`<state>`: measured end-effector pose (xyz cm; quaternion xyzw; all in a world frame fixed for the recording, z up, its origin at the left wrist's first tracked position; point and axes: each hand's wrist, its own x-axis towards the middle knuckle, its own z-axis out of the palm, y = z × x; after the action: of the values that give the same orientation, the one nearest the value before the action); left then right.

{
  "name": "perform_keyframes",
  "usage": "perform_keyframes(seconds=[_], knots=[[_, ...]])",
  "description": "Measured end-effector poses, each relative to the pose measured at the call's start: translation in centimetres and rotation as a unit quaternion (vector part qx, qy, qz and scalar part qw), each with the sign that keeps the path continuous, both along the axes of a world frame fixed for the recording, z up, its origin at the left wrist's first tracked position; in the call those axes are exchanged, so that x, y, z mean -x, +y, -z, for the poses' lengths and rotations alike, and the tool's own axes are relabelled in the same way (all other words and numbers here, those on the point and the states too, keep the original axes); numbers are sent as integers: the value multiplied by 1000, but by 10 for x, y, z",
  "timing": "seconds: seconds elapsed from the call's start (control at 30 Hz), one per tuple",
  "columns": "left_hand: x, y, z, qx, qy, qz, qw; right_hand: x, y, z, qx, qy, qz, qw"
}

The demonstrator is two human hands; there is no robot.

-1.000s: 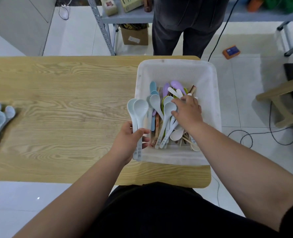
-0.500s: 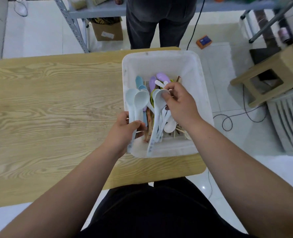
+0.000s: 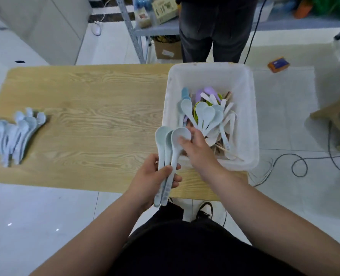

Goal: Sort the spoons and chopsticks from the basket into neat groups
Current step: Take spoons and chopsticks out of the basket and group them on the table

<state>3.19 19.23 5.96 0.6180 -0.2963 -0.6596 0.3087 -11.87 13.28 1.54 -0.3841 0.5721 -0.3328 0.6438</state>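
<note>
— Where are the spoons?

— Three pale blue ones, a bunch [image 3: 161,136], stand in my left hand [image 3: 151,182], which is clenched round their handles over the near edge of the table [image 3: 97,116]. The bowls point up and away from me, so the long axis runs almost straight ahead.

— And the right?

— My right hand [image 3: 199,152] pinches the bowl of the right spoon [image 3: 177,150], thumb inside it, at the near-left corner of the basket [image 3: 252,116].

— What's next?

— I judge the bunch goes to the pile [image 3: 15,134], well apart at the table's left end. That lies left of the grip, so the left hand is nearer. More spoons and the chopsticks [image 3: 228,95] lie in the basket, close to my right hand.
</note>
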Motion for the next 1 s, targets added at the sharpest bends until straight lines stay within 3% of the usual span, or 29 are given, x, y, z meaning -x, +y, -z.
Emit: perform_keyframes(seconds=[0.1, 0.17, 0.33, 0.53, 0.8, 1.0], knots=[[-18, 21, -4, 13, -36, -11, 999, -35, 24, 0, -100, -141, -42, 984], [-32, 31, -4, 20, -48, -17, 998, -55, 37, -9, -119, -168, -64, 976], [-81, 53, 3, 23, -47, 4, 999, -106, 44, -13, -89, -128, -110, 982], [-182, 76, 8, -8, -27, 56, 998, -203, 49, -21, -42, -120, -75, 989], [-315, 104, 14, -20, 34, -5, 999, -347, 73, -30, -52, -158, -95, 981], [-364, 83, 24, -23, 47, -22, 998, -389, 61, -16, -51, -99, -151, 982]])
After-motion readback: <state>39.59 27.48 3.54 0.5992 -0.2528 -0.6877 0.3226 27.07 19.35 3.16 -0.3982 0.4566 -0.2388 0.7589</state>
